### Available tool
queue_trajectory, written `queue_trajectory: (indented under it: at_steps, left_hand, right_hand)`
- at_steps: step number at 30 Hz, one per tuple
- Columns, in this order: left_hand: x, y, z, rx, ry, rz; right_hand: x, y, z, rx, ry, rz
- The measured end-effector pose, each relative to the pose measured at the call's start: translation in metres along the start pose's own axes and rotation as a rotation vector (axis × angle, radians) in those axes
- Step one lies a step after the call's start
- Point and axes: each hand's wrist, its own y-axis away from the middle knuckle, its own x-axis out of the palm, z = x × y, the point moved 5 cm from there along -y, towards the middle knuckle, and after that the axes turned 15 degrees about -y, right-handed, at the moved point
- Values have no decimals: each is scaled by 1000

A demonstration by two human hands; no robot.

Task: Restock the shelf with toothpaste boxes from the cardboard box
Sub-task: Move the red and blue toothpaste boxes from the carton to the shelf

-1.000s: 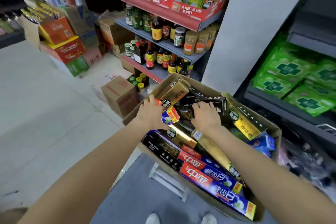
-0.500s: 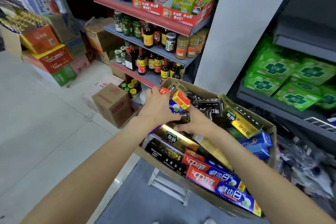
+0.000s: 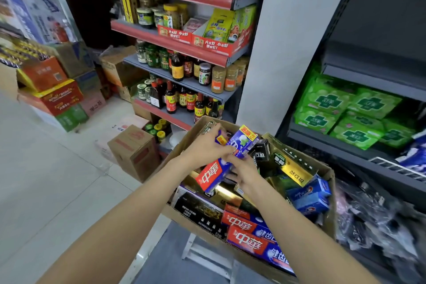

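Head view: red-and-blue toothpaste box, tilted.

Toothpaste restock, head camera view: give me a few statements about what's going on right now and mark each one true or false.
1. Both hands hold the red and blue toothpaste box above the cardboard box. True: the left hand and right hand both grip it.
2. The cardboard box is empty. False: it holds many toothpaste boxes, including a gold box.
3. Green packets sit on the dark shelf at right. True.
4. The bottles stand on the floor. False: they stand on shelves at centre.
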Motion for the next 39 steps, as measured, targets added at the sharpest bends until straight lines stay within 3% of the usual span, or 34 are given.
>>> queue_trajectory:
  at_steps: [3,8,13,17,20,23,28,35,39]
  left_hand:
    - [5,-9,35,-104,48,-51]
    - [22,-24,60,-14,-386,3]
    - [28,-32,54,1,-696,-109]
    - [14,-27,41,21,-377,-210]
    - [4,-15,2,168,-142,-271]
    - [11,-11,-49,276,84,-207]
    - [48,-29,-134,206,458,-70]
    - [154,-56,-290,205,606,128]
    - [213,-63,-382,216,695,122]
  right_hand:
    - [-8,-4,-3,14,54,-49]
    - [-13,-15,0,19,156,-87]
    - [-15,-11,8,-11,312,-105]
    - [-25,1,30,-80,311,-115]
    - [-38,11,54,-139,253,-123]
    - [-59,23,84,-187,203,-137]
    - [-126,56,155,-320,128,-181]
    - [-283,107,257,-407,164,-250]
    - [-371,139,321,-430,216,-283]
